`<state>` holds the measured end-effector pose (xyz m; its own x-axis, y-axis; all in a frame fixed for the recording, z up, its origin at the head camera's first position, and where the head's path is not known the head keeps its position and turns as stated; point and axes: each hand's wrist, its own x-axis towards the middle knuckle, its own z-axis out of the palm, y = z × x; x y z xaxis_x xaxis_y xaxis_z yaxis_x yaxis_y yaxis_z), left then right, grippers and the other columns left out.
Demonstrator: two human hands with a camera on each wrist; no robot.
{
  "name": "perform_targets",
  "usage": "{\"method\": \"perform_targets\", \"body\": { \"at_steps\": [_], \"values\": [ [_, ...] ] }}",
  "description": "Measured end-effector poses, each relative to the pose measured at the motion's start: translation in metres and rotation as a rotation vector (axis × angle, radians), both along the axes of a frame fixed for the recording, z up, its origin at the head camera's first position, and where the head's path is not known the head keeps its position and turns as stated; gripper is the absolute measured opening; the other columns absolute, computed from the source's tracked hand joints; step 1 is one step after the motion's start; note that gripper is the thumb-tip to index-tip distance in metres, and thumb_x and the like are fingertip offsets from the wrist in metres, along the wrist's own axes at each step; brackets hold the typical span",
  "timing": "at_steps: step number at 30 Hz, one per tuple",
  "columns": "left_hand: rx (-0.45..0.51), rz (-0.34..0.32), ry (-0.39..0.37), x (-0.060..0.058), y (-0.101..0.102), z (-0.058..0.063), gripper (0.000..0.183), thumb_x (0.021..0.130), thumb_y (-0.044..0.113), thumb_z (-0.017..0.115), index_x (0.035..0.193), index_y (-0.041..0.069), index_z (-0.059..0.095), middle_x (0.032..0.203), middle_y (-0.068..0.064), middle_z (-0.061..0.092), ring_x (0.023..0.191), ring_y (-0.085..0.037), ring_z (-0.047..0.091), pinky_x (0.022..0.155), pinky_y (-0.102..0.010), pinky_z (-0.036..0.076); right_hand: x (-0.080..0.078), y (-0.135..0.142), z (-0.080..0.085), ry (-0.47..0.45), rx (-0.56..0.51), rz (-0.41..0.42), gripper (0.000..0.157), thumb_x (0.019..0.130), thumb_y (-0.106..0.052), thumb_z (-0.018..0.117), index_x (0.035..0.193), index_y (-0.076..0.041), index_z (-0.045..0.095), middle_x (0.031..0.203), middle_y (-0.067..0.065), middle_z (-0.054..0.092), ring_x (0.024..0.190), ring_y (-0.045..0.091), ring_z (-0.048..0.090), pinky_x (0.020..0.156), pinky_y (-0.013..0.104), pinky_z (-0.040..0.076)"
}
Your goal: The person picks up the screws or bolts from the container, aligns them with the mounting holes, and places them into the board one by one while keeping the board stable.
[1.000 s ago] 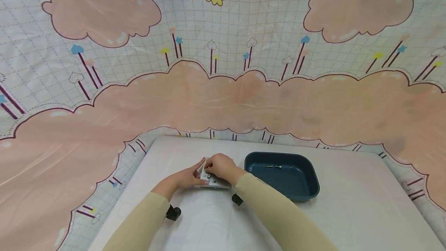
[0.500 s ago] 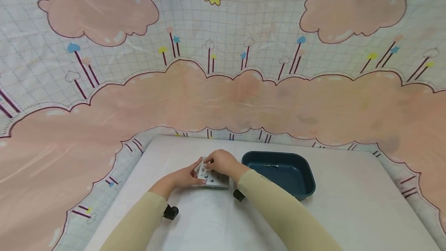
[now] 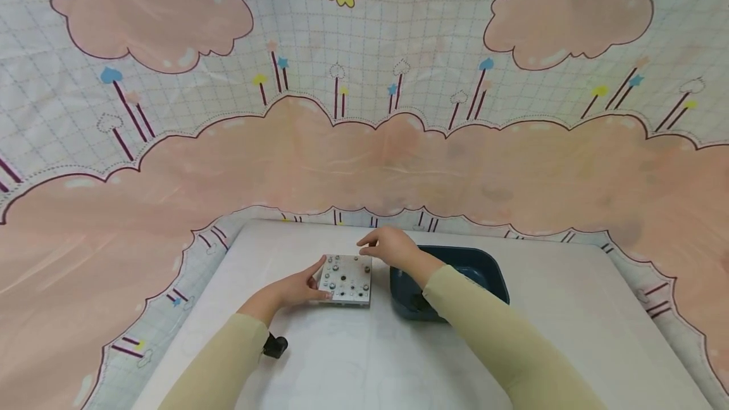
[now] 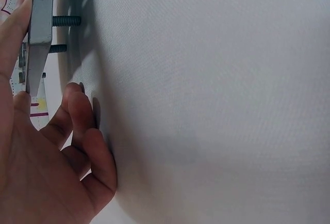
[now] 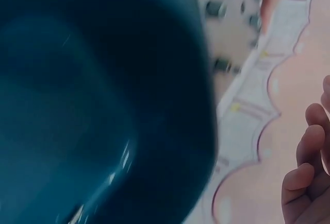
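Observation:
A square metal plate (image 3: 354, 280) lies in front of me, studded with several bolts (image 3: 335, 268). My left hand (image 3: 292, 290) holds it by the left side, thumb and index finger at its edges, the other fingers curled free below. Threaded bolt shanks (image 4: 67, 21) stick out of the plate's underside in the left wrist view. My right hand (image 3: 394, 248) hovers between the plate and the dark blue tray (image 3: 407, 310), fingers loosely bent, nothing visible in them. Inside the tray, loose bolts (image 5: 125, 154) show blurred in the right wrist view.
The white table (image 3: 319, 359) carries the plate and the tray, which stands to the plate's right. A patterned curtain (image 3: 364, 163) hangs behind the far table edge. A black wrist camera (image 3: 276, 346) sits under my left wrist.
My right hand has left the plate's back left part and moved right toward the tray, uncovering the plate's bolts. The left hand keeps its hold on the plate.

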<state>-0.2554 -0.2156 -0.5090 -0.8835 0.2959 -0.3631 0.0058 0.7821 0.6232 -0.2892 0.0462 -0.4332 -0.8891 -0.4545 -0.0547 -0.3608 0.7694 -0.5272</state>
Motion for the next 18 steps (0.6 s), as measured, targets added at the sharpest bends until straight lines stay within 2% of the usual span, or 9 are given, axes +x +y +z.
{"method": "perform_targets", "body": {
  "at_steps": [3, 8, 13, 18],
  "values": [
    [-0.003, -0.001, 0.001, 0.000, 0.001, 0.000, 0.105, 0.083, 0.048, 0.078, 0.161, 0.026, 0.011, 0.091, -0.004, 0.052, 0.083, -0.017, 0.048, 0.078, -0.036, 0.037, -0.001, 0.027, 0.000, 0.020, 0.020, 0.003, 0.025, 0.094, -0.032, 0.069, 0.117, -0.025, 0.075, 0.102, -0.008, 0.069, 0.085, 0.010, 0.060, 0.071, 0.030, 0.050],
    [-0.020, 0.012, 0.000, 0.003, 0.002, 0.001, 0.105, 0.082, 0.047, 0.078, 0.161, 0.027, 0.011, 0.092, -0.005, 0.050, 0.085, -0.018, 0.047, 0.081, -0.039, 0.036, -0.002, 0.077, -0.006, 0.077, 0.059, 0.032, 0.023, 0.094, -0.029, 0.070, 0.115, -0.023, 0.076, 0.112, -0.006, 0.070, 0.100, 0.015, 0.064, 0.085, 0.035, 0.052],
    [-0.016, 0.023, -0.006, 0.004, 0.003, 0.002, 0.105, 0.083, 0.046, 0.078, 0.161, 0.027, 0.011, 0.095, -0.005, 0.050, 0.088, -0.018, 0.048, 0.084, -0.041, 0.036, -0.001, 0.118, -0.010, 0.135, 0.135, 0.085, 0.021, 0.093, -0.023, 0.070, 0.112, -0.015, 0.077, 0.107, -0.002, 0.071, 0.101, 0.019, 0.065, 0.087, 0.040, 0.051],
    [-0.013, 0.030, -0.009, 0.003, 0.005, 0.003, 0.106, 0.082, 0.047, 0.079, 0.161, 0.028, 0.011, 0.096, -0.006, 0.050, 0.091, -0.019, 0.048, 0.085, -0.043, 0.036, -0.002, 0.138, -0.011, 0.160, 0.185, 0.123, 0.021, 0.093, -0.022, 0.071, 0.110, -0.012, 0.078, 0.102, -0.001, 0.071, 0.098, 0.020, 0.065, 0.088, 0.040, 0.051]
  ]
}}
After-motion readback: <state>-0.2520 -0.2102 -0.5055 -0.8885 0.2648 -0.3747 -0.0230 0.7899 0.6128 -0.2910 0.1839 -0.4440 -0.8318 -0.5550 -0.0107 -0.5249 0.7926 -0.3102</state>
